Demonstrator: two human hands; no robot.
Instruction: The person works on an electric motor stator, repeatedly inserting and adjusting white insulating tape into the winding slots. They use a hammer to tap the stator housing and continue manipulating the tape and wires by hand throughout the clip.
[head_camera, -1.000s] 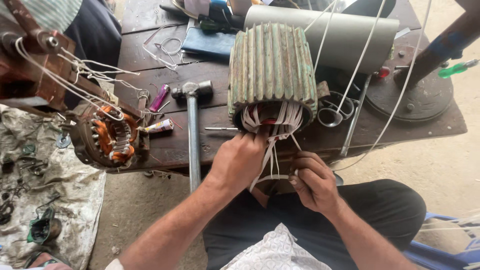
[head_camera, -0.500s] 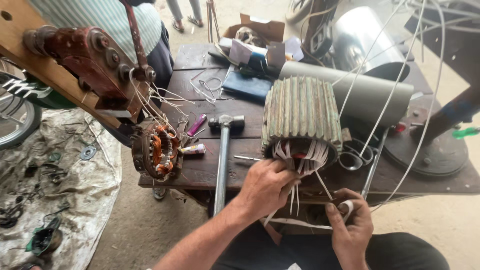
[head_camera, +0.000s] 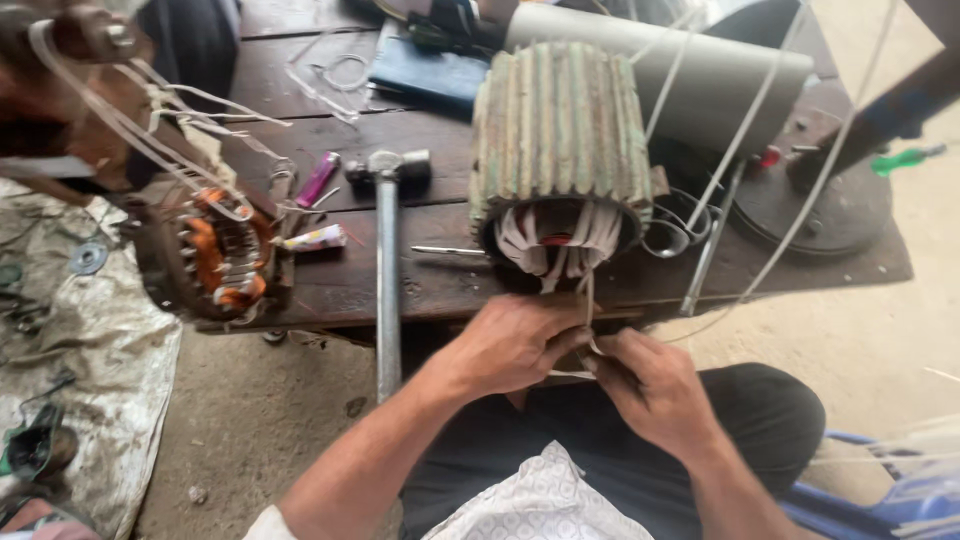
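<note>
Below the bench edge, the left hand (head_camera: 510, 345) and right hand (head_camera: 655, 390) meet, fingers closed together, pinching a pale strip (head_camera: 588, 300) that hangs from the motor housing (head_camera: 560, 130). Exactly where the strip ends is hidden between the fingertips, and whether it is tape or sleeved wire is hard to make out. Motion blur softens everything at the left, where a second stator (head_camera: 220, 250) with copper-coloured windings juts past the wooden table (head_camera: 300, 150) edge. Lying on its side near the table's front edge, the housing is green, ribbed and worn, its open mouth facing the person, packed with white strips and a bit of red. Just beside it lies a long-handled hammer (head_camera: 388, 250), its handle overhanging the edge.
</note>
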